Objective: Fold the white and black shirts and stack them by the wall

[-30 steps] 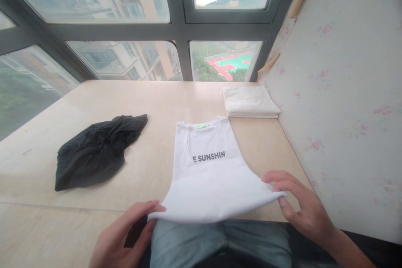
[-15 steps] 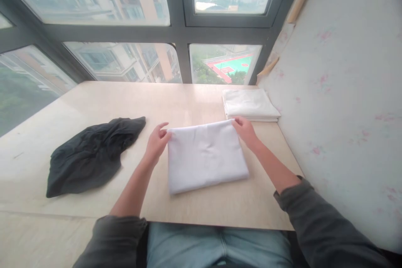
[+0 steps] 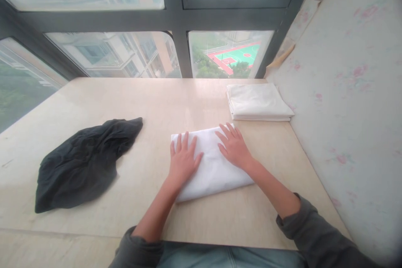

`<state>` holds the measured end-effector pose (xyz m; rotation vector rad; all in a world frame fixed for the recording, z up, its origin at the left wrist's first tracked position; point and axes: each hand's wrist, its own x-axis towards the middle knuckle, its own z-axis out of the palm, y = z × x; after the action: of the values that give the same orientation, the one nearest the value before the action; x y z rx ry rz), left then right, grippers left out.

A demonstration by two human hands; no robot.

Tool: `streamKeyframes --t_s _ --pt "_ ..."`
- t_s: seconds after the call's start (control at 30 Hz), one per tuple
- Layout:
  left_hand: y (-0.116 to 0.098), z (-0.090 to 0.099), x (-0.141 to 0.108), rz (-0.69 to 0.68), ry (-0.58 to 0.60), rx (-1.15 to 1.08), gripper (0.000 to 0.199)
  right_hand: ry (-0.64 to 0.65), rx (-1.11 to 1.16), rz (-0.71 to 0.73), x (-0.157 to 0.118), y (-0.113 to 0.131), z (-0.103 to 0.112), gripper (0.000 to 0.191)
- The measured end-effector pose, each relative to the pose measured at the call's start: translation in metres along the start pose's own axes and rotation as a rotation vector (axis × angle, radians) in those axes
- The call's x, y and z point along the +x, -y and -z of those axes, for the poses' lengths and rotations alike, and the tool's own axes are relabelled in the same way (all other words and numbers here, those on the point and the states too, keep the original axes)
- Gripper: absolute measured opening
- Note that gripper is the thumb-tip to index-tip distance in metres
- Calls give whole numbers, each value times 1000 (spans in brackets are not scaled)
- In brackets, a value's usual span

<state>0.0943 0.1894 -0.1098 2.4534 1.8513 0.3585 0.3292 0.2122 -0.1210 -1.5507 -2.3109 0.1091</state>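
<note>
A folded white cloth (image 3: 212, 171) lies flat on the pale wooden surface in front of me. On its left part rests my left hand (image 3: 184, 157), palm down with the fingers spread. My right hand (image 3: 233, 147) lies on the upper right part of the same cloth, its fingers also stretched and apart. Neither hand grips anything. Parts of the cloth are hidden beneath both hands.
A crumpled black cloth (image 3: 83, 163) lies to the left. Folded white fabric (image 3: 259, 102) sits at the back right by the floral wall (image 3: 354, 104). Grey-framed windows (image 3: 176, 21) border the far edge of the wooden surface (image 3: 138, 201).
Both hands have let go of the cloth's upper corners and now lie flat on top of it, moved inward. The view has tilted slightly downward.
</note>
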Motion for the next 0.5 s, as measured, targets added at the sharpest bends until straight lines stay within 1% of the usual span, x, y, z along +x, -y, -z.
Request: streamKeyframes --t_s 0.07,0.13,0.2,0.3,0.4,0.5 --pt "4 -10 -3 27 35 34 64 82 -55 -21 -3 -2 -9 52" --pt "8 -15 -4 37 45 41 65 116 -68 -39 -4 -6 -16 54" --pt "10 -15 -5 41 42 39 65 115 -67 -35 -5 -10 -20 55" --pt "10 -12 -4 43 45 37 65 109 -66 -30 -5 -12 -20 54" --pt "9 -10 -6 32 57 33 64 108 -67 -31 -8 -9 -17 54" --pt "8 -8 -13 4 57 7 62 100 -65 -32 -18 -5 -15 53"
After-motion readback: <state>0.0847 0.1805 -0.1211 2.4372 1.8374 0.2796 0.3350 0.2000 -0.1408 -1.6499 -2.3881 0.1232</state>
